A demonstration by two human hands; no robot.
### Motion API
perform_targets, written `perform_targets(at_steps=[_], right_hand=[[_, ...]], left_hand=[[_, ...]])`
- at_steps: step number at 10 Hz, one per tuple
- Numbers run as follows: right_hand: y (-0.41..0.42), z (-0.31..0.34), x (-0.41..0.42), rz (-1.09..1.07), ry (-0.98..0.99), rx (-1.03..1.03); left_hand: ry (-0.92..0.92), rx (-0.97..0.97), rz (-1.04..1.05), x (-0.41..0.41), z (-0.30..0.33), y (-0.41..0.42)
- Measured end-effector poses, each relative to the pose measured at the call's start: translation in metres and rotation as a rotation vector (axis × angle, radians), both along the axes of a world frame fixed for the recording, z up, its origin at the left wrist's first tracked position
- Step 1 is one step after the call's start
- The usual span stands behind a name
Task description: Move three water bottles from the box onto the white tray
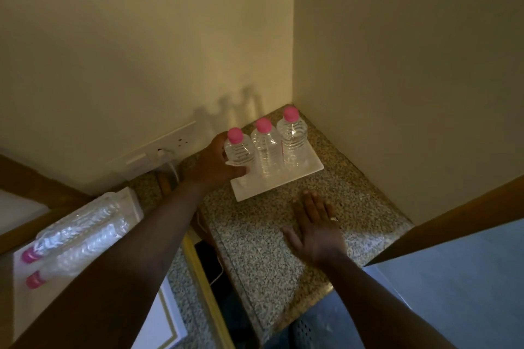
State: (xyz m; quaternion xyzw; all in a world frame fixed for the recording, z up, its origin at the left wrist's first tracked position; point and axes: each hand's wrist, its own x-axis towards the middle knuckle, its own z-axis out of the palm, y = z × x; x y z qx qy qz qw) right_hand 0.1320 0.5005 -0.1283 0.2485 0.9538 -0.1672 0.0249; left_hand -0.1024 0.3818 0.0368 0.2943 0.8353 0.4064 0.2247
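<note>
Three clear water bottles with pink caps stand upright in a row on the white tray (300, 176) in the corner of the speckled counter. My left hand (215, 164) is wrapped around the left bottle (239, 150), which rests on the tray's left end. The middle bottle (265, 147) and the right bottle (292, 139) stand free beside it. My right hand (314, 227) lies flat on the counter in front of the tray, fingers spread, holding nothing. At the lower left the white box (124, 204) holds two more pink-capped bottles (76, 232) lying on their sides.
Walls close the corner behind and to the right of the tray. A wall socket with a white plug and cable (167, 156) sits left of the tray. A dark gap (215, 272) runs between the counter and the box's surface. A wooden edge (442, 218) borders the right.
</note>
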Motion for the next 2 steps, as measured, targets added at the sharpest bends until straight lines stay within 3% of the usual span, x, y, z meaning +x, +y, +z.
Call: perform_targets(at_steps=[2], right_hand=[[-0.006,0.02,-0.003,0.038,-0.109,-0.018]], left_hand=[[0.066,-0.096,0.086,0.016,0.01,-0.048]])
